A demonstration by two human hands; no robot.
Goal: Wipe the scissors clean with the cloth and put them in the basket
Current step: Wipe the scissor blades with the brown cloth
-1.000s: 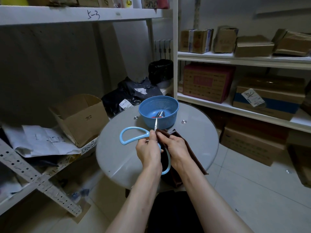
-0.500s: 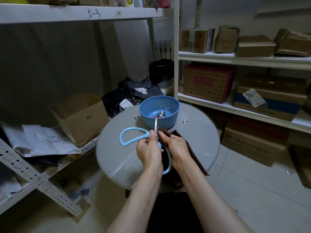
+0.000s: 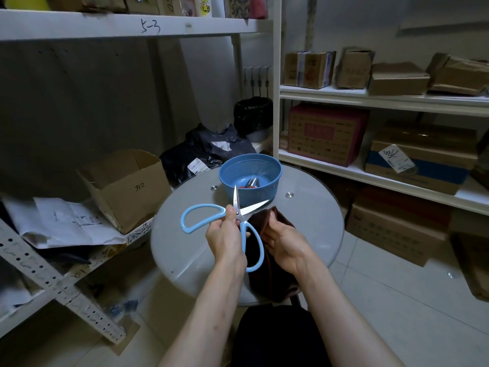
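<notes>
Left hand grips scissors at pivot, blades splayed (stiff, light, sharp); right hand clutches soft cloth. Safer hold: probably handles.

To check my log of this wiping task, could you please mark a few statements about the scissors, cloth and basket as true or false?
1. The scissors have their blades spread apart. True.
2. The right hand holds the scissors. False: the left hand holds them near the pivot, and the right hand holds the cloth.
3. The basket is empty. False: small metal items lie in it.
4. The basket stands on the round table. True.
</notes>
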